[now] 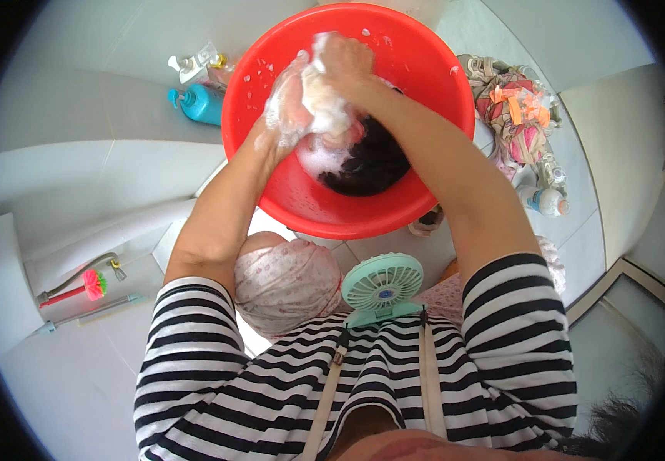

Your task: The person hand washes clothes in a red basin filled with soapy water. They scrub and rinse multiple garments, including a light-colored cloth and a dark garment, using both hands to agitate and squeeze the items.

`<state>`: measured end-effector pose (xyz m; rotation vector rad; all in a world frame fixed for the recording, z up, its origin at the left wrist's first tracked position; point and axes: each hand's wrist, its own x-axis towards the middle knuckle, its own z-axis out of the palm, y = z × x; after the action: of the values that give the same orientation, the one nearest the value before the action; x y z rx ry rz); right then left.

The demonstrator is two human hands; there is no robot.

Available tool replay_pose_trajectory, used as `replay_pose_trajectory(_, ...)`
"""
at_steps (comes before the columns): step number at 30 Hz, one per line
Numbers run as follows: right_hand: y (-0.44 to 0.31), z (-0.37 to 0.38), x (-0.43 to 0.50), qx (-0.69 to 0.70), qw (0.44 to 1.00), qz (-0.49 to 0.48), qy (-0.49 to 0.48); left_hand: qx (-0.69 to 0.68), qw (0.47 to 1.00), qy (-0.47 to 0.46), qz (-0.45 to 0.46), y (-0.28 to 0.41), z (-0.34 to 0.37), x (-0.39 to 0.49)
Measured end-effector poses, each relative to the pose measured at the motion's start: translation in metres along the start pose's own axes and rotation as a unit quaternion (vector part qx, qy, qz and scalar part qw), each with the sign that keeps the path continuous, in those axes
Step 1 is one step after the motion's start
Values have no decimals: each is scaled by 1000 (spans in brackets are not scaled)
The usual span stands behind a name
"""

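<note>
A large red plastic basin (303, 216) stands before me, with suds spattered on its inner wall. Over its far left part, my left hand (289, 104) is covered in white foam and grips a foamy, pale piece of cloth (324, 101). My right hand (347, 60), slightly blurred, is closed at the upper end of that same cloth. Below both hands, dark wet cloth (373, 161) lies in sudsy water (321, 158) at the basin's bottom. Foam hides part of my left fingers and most of the cloth's shape.
Left of the basin stand a blue pump bottle (203, 104) and a white pump bottle (194, 70). To the right lie a heap of patterned cloth (508, 106), a plastic bottle (546, 201) and shoes (482, 66). A mint-green fan (384, 282) hangs at my chest.
</note>
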<state>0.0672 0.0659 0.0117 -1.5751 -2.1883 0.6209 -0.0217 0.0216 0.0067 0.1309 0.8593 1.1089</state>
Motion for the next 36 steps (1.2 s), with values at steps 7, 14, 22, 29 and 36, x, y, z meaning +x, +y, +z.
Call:
replay_pose_trajectory(7,-29,-10,-22,-49,983,-165,63,243,963,-20,113,8,4,-14)
replay_pose_trajectory(14,62,31,33,456,865,-10,-208,7,994,61,86,23,-4,10)
replay_pose_trajectory(22,59,-20,30,570,688,258,-368,342,913,189,117,43,-7,-9)
replay_pose_trajectory(29,90,0,62,738,603,101,-285,364,916,18,170,34,-4,-15)
replay_pose_trajectory(36,19,-29,11,150,974,-146,-92,365,886,17,286,35,-25,-2)
